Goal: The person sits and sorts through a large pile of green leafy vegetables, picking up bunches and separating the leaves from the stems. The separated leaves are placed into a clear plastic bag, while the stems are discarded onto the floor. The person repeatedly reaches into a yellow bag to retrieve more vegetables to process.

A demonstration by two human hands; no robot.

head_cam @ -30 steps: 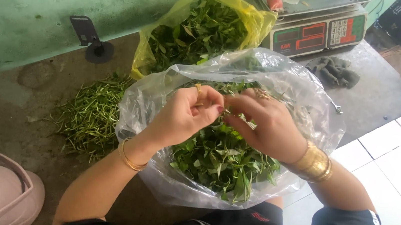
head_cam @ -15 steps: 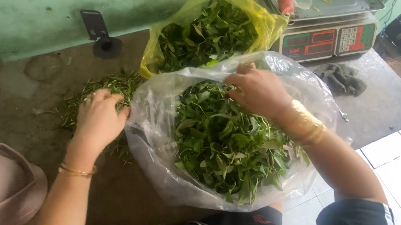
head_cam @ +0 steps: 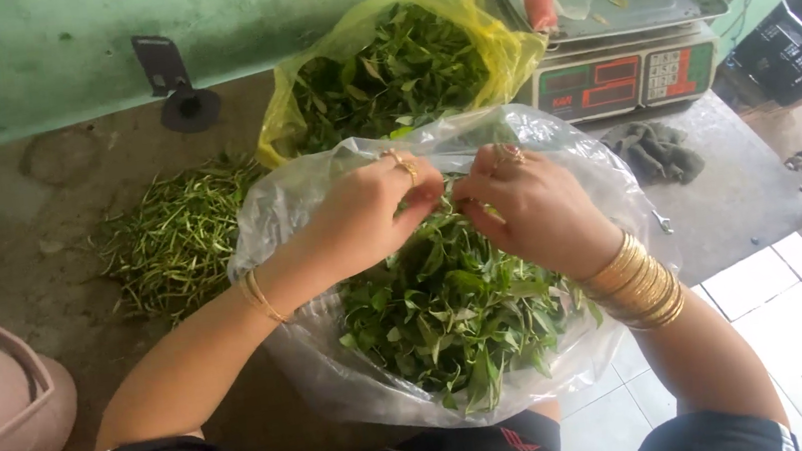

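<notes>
Concrete floor [head_cam: 35, 197] by green wall | left hand [head_cam: 365, 214], right hand [head_cam: 530, 211] pinched a leafy sprig [head_cam: 455, 211] over clear bag [head_cam: 326, 365] | risk: plucked leaves missing the bag's slack, sagging rim.

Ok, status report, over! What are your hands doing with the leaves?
Left hand and right hand together over the clear bag, pinching a leafy sprig. Bag full of green leaves. Nothing in the way, over.

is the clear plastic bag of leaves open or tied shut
Open: the clear plastic bag's mouth gapes wide, green leaves exposed inside, and both hands, left and right, work over them.
</notes>
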